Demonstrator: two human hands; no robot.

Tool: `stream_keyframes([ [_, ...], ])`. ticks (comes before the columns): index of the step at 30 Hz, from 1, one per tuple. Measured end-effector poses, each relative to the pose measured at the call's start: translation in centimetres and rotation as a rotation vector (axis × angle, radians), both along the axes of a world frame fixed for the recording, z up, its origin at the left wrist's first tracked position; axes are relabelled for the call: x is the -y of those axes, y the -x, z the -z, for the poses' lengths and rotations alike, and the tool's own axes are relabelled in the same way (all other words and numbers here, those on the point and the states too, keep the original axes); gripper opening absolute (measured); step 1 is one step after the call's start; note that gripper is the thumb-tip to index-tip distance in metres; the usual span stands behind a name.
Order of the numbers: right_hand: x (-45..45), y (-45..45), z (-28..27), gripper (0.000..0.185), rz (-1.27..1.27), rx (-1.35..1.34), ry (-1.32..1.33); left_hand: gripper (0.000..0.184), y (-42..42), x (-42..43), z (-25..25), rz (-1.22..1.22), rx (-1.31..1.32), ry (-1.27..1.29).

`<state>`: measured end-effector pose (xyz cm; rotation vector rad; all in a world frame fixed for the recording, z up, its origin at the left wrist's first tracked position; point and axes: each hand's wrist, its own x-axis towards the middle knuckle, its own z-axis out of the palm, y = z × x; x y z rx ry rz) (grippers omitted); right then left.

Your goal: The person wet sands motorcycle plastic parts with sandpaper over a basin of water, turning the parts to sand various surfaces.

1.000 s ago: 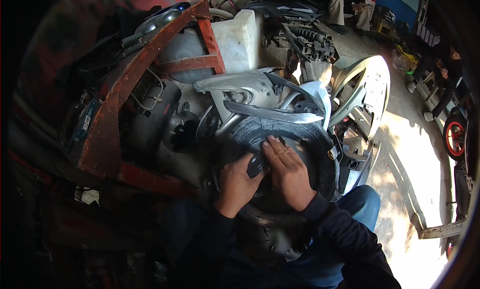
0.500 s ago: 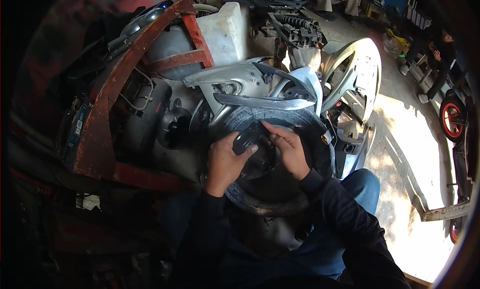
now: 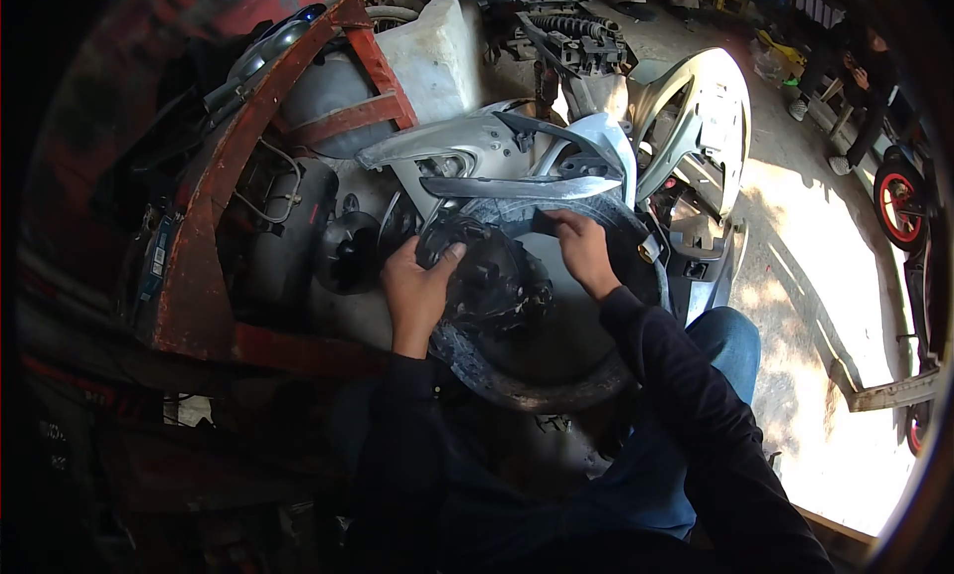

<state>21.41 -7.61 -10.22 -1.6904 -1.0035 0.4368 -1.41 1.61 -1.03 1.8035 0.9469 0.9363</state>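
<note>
My left hand (image 3: 415, 288) grips the left edge of a black plastic motorcycle part (image 3: 489, 276), thumb on top. The part is tilted, its uneven, hollow-looking side showing; its exact kind is unclear. It is held over a dusty tire (image 3: 497, 380) lying flat in front of my knees. My right hand (image 3: 586, 251) is apart from the part, to its upper right, pinching a small dark flat piece (image 3: 544, 222) that looks like sandpaper. Just beyond both hands, a long grey trim strip (image 3: 522, 187) lies across the far side of the tire.
Silver fairing panels (image 3: 457, 142) and a pale grab-rail-shaped panel (image 3: 730, 127) are piled beyond the tire. A rusty red metal frame (image 3: 194, 276) and a dark cylinder (image 3: 293, 211) stand left. At right are a seated person (image 3: 855, 87) and a red-rimmed wheel (image 3: 897, 204).
The black part has been turned over and tilted, moving slightly left with my left hand. My right hand has come away from it, with the small dark piece now visible between its fingers.
</note>
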Motion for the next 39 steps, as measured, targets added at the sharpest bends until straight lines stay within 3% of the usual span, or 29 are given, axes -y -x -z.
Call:
stream_keyframes([
  [2, -0.1, -1.6, 3.1, 0.032, 0.139, 0.001, 0.032, 0.015, 0.5, -0.8, 0.4, -0.057, 0.116, 0.115],
  [4, 0.7, -2.0, 5.2, 0.030, 0.217, -0.439, 0.339, 0.015, 0.4, -0.5, 1.5, -0.066, 0.147, 0.089],
  [5, 0.9, -2.7, 8.1, 0.030, 0.216, -0.442, 0.338, 0.014, 0.3, -0.2, 2.1, -0.073, 0.179, 0.067],
  [7, 1.7, -3.7, 14.4, 0.031, 0.196, -0.145, 0.476, 0.017, -0.3, 0.1, 3.0, -0.054, 0.216, 0.115],
  [8, 2.2, -3.2, 14.9, 0.031, 0.193, -0.140, 0.482, 0.018, -0.6, 0.2, 3.5, -0.068, 0.195, 0.094],
  [10, 2.9, -2.1, 15.9, 0.033, 0.447, -0.437, 0.646, 0.021, -1.2, 0.3, 4.2, -0.093, 0.176, 0.049],
  [12, 4.0, -3.8, 25.1, 0.035, 0.285, -0.039, 0.790, 0.020, -1.3, 0.4, 4.0, -0.075, 0.146, 0.031],
  [14, 5.5, -5.5, 34.7, 0.035, 0.304, -0.026, 0.683, 0.020, -1.2, 0.7, 3.8, -0.057, 0.085, 0.000],
  [15, 5.9, -5.2, 34.9, 0.036, 0.311, -0.019, 0.631, 0.020, -1.2, 0.8, 4.0, -0.064, 0.086, 0.000],
  [17, 6.1, -5.9, 34.9, 0.029, 0.274, -0.371, 0.575, 0.021, -0.9, 1.0, 4.2, -0.059, 0.122, 0.077],
  [18, 5.5, -5.3, 31.9, 0.026, 0.259, -0.625, 0.502, 0.021, -0.6, 1.0, 4.2, -0.063, 0.122, 0.080],
  [20, 3.9, -3.7, 25.5, 0.020, 0.202, -0.838, 0.330, 0.017, -0.2, 1.2, 4.0, -0.028, 0.161, 0.185],
  [22, 2.0, -1.0, 16.6, 0.015, 0.129, -0.742, 0.206, 0.015, 0.2, 1.7, 4.8, -0.056, 0.211, 0.267],
  [23, 1.1, -0.3, 15.9, 0.017, 0.050, -0.537, 0.099, 0.015, 0.4, 1.9, 5.1, -0.080, 0.252, 0.347],
  [24, 1.4, 1.6, 10.4, 0.020, 0.053, -0.303, 0.087, 0.018, 0.7, 2.2, 4.7, -0.121, 0.260, 0.399],
  [27, 3.1, 4.8, 4.8, 0.028, -0.018, 0.145, -0.018, 0.017, 1.9, 2.3, 4.0, -0.131, 0.320, 0.418],
  [28, 4.0, 5.7, 3.5, 0.028, -0.025, 0.152, -0.017, 0.017, 2.3, 2.6, 4.0, -0.125, 0.322, 0.429],
  [30, 5.9, 7.4, 2.0, 0.035, -0.313, 0.341, -0.111, 0.018, 3.0, 3.1, 4.2, -0.121, 0.333, 0.469],
  [33, 7.4, 6.9, 1.4, 0.039, -0.448, 0.338, -0.045, 0.019, 3.1, 3.8, 4.0, -0.103, 0.345, 0.520],
  [39, 6.4, 5.2, 3.2, 0.042, -0.466, 0.389, -0.037, 0.021, 3.5, 3.2, 4.7, -0.061, 0.335, 0.502],
])
